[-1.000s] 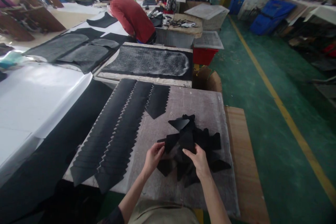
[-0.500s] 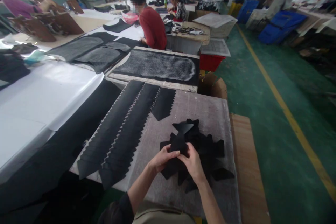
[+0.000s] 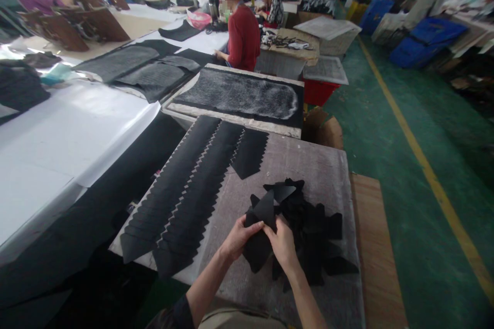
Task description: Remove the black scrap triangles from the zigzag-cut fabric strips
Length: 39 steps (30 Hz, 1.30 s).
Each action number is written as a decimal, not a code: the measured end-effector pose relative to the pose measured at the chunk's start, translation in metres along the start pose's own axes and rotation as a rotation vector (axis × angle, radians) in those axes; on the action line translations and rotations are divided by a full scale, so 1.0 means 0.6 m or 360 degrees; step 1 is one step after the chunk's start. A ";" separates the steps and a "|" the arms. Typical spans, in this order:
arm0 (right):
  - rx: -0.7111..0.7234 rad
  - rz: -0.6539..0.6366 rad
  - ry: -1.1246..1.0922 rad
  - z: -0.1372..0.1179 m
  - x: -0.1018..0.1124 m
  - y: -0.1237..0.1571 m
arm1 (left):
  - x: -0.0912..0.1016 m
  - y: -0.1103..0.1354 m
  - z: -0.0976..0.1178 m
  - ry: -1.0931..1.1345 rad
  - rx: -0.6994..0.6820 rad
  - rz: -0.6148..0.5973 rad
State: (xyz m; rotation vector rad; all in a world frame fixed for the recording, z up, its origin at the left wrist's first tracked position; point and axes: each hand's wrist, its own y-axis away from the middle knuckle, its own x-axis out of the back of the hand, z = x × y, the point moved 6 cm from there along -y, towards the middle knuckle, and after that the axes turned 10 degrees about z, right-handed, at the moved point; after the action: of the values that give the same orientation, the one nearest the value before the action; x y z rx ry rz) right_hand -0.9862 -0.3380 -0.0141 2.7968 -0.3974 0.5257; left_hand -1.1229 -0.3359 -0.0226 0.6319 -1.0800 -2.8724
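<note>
- Step, as I judge it: one black piece [image 3: 265, 208] being sorted out or straightened two-handed, above the board [image 3: 324, 164].
- Left hand [image 3: 240, 238] and right hand [image 3: 281, 244] both pinch it, thumbs nearly meeting.
- Next move likely calls for a firm edge grip, clear of the loose pile [image 3: 309, 221] at 3 o'clock.
- Piece: thin, matte, pointed toward 12; looks floppy.
- Overlapped rows [image 3: 193, 185] at 10 o'clock, zigzag-edged.
</note>
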 end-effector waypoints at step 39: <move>-0.0177 -0.0851 -0.0470 -0.088 -0.171 -0.172 | 0.223 -0.030 0.122 -0.0489 -0.0171 0.0389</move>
State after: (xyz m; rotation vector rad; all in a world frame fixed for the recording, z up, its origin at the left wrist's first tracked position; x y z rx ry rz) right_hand -1.0626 -0.2037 -0.0277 2.7098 0.2615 -0.0288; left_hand -1.2705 -0.2956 -0.0332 0.0465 -0.9425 -2.8417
